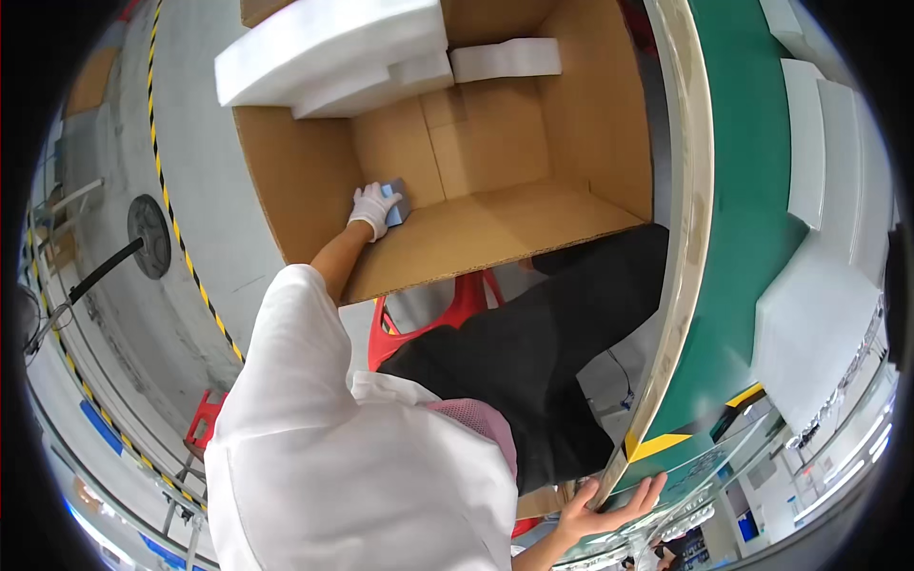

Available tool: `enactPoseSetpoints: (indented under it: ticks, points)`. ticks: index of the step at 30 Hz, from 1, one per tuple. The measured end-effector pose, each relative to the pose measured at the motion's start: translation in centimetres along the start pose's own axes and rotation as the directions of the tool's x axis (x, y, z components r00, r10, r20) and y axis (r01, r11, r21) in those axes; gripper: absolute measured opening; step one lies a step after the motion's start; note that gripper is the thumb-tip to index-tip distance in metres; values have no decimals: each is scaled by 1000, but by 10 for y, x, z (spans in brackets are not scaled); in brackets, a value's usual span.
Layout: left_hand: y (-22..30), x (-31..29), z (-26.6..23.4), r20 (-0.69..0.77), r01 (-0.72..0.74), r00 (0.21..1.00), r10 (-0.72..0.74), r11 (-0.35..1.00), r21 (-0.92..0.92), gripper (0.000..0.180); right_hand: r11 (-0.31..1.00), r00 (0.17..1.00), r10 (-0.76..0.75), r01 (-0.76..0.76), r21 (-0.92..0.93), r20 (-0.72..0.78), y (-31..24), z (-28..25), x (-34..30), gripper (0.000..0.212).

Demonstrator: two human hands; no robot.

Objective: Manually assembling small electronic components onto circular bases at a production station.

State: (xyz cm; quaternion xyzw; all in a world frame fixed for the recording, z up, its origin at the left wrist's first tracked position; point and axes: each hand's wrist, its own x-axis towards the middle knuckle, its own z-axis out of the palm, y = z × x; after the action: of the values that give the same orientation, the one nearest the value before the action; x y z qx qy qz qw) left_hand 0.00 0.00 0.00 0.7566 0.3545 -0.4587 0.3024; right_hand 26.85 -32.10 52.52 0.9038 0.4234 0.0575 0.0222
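Observation:
My left hand point(372, 210), in a white glove, reaches down into a large open cardboard box point(490, 224). Its fingers are closed around a small blue-grey box point(399, 203) in the near left corner at the bottom. My right hand point(606, 519), without a glove, rests at the corner of the green-topped table point(738, 257), thumb and fingers spread against its edge. A big white foam piece point(333, 52) lies across the carton's far left part. Another white foam piece point(506, 59) sits inside along the far side.
A red stool point(438, 324) stands under me, just in front of the carton. White foam sheets point(824, 152) are stacked on the table's right. Black-and-yellow floor tape point(164, 181) runs along the left, beside a round black base point(149, 237) with a pole. Another red stool point(205, 419) is farther left.

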Motion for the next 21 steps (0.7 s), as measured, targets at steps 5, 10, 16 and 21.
enactPoseSetpoints:
  ticks: [5, 10, 16, 21]
  points:
    - [-28, -11, -22, -295, 77, 950, -100, 993, -89, 83, 997, 998, -10, 14, 72, -54, -14, 22, 18, 62]
    - [-62, 19, -9, -328, 14, 943, -60, 990, -142, 74, 993, 992, -21, 35, 113, -121, -21, 53, 24, 62]
    - [-36, -32, -28, 108, -57, 984, 139, 833, -550, 72, 993, 986, -22, 40, 111, -163, -18, 35, 25, 57]
    - [-32, -79, -46, 224, 141, 975, -8, 798, -586, 72, 982, 975, -85, 117, 148, -206, -28, 27, 29, 52]
